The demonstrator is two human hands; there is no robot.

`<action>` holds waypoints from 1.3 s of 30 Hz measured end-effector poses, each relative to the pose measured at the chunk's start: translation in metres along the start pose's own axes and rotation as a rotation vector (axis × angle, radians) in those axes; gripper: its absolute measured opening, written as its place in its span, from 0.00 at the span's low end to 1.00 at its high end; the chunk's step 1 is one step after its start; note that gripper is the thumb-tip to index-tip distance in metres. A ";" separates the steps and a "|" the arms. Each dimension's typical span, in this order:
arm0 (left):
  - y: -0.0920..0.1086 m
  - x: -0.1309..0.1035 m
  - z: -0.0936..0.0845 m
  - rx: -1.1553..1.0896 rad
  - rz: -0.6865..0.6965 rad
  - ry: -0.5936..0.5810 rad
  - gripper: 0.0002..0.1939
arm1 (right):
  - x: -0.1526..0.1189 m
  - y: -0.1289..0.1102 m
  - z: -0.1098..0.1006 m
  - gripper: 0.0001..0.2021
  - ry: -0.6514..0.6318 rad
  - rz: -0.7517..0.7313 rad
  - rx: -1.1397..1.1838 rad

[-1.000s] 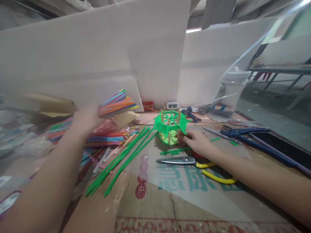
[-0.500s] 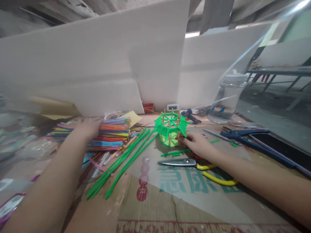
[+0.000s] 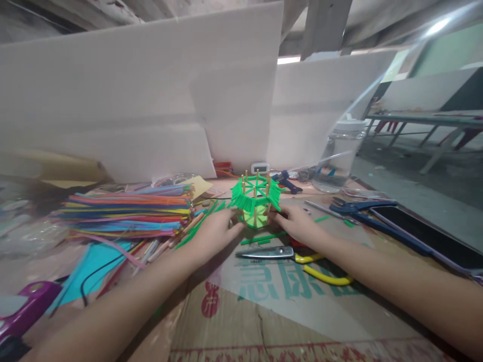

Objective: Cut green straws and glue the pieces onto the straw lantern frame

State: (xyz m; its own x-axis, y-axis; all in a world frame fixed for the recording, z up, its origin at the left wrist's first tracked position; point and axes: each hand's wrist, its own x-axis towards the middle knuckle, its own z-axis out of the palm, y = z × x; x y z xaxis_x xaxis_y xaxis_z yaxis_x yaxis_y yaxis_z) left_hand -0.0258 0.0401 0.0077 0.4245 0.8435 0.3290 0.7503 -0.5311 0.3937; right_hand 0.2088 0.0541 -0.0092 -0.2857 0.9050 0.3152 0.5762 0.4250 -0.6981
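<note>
A small pavilion-like model [image 3: 255, 201] made of green pipe cleaners and upright wooden sticks stands in the middle of the table. My left hand [image 3: 221, 229] is at its left side, fingers curled in against the lower part, over loose green pipe cleaners [image 3: 199, 226]. From the right, my right hand [image 3: 296, 223] pinches the model near its base, the fingertips partly hidden behind a post. Just in front lie scissors [image 3: 271, 252] with yellow handles, and short green cut pieces [image 3: 264, 239].
A thick bundle of coloured pipe cleaners [image 3: 128, 211] lies at the left, with a purple tool [image 3: 32, 304] nearer me. At the back are a glue gun [image 3: 289, 182] and a small white digital device [image 3: 260, 168]. A clear water bottle [image 3: 337, 158], blue-handled tool [image 3: 358, 208] and phone [image 3: 426, 231] occupy the right.
My left hand has come off the coloured bundle and moved right to the model's left side. My right hand stays at the model. The view has shifted slightly to the right.
</note>
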 end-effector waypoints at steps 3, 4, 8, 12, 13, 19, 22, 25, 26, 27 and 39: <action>-0.008 0.003 0.016 -0.101 -0.044 0.075 0.09 | -0.001 -0.002 -0.001 0.11 -0.009 0.011 -0.016; -0.011 0.005 0.020 -0.143 -0.064 0.093 0.10 | -0.001 -0.003 -0.001 0.11 -0.013 0.015 -0.023; -0.019 0.009 0.031 -0.330 -0.067 0.114 0.11 | -0.003 -0.005 -0.002 0.13 -0.023 0.027 -0.034; -0.019 0.006 0.030 -0.315 -0.074 0.141 0.10 | -0.003 -0.006 -0.002 0.11 -0.028 0.028 -0.018; -0.018 0.005 0.028 -0.297 -0.077 0.148 0.09 | -0.003 -0.006 -0.001 0.09 -0.023 0.028 -0.011; -0.020 0.002 0.026 -0.302 -0.038 0.085 0.12 | -0.012 -0.005 -0.008 0.04 0.191 -0.073 0.184; -0.022 0.003 0.028 -0.300 -0.029 0.084 0.13 | -0.017 -0.008 -0.017 0.04 0.331 -0.220 0.135; -0.021 0.003 0.027 -0.274 -0.017 0.074 0.14 | -0.017 -0.011 -0.024 0.09 0.341 -0.411 -0.074; -0.020 0.003 0.026 -0.262 -0.013 0.070 0.14 | -0.017 -0.012 -0.025 0.11 0.317 -0.461 -0.138; -0.018 0.003 0.026 -0.250 -0.010 0.066 0.14 | -0.016 -0.012 -0.026 0.12 0.292 -0.499 -0.194; -0.018 0.003 0.025 -0.188 -0.014 0.058 0.15 | -0.009 -0.007 -0.036 0.06 0.342 -0.696 -0.425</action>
State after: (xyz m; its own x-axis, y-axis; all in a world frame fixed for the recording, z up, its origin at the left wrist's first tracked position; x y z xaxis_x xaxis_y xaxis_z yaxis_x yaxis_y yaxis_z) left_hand -0.0253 0.0537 -0.0198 0.3803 0.8481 0.3690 0.6455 -0.5291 0.5507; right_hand 0.2349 0.0437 0.0155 -0.4723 0.3650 0.8023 0.6124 0.7905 0.0009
